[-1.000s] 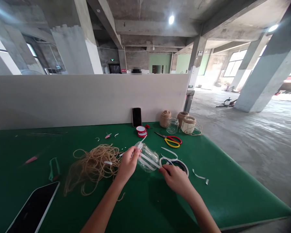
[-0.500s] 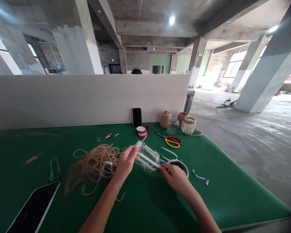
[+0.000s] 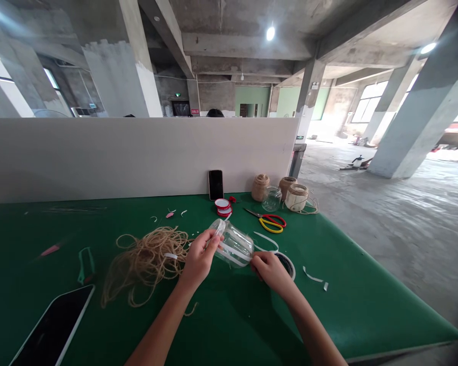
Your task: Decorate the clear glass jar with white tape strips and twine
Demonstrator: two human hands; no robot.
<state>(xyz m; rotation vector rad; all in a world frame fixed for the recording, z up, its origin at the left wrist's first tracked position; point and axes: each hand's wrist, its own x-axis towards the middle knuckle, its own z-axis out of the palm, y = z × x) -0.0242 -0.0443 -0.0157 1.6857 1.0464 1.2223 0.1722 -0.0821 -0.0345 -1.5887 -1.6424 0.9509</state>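
Left hand (image 3: 200,258): clamped around the clear jar (image 3: 232,244)
Right hand (image 3: 270,269): closed on the white strip (image 3: 233,255) against the jar
Long axis: held crosswise, running between the 2 hands

- Tangled jute twine (image 3: 147,267) lies just beside the left hand (image 3: 198,259), blocking its way left.
- A tape roll (image 3: 290,269) sits just beside the right hand (image 3: 270,269), obstructing rightward passage.
- Red-and-yellow scissors (image 3: 270,223) stand in the way forward.
- A white partition (image 3: 137,157) walls off the table's far edge.

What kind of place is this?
Probably a makeshift craft workshop in an unfinished industrial building: bare concrete columns, a rough concrete floor, and a green-topped work table with loose twine and scissors.
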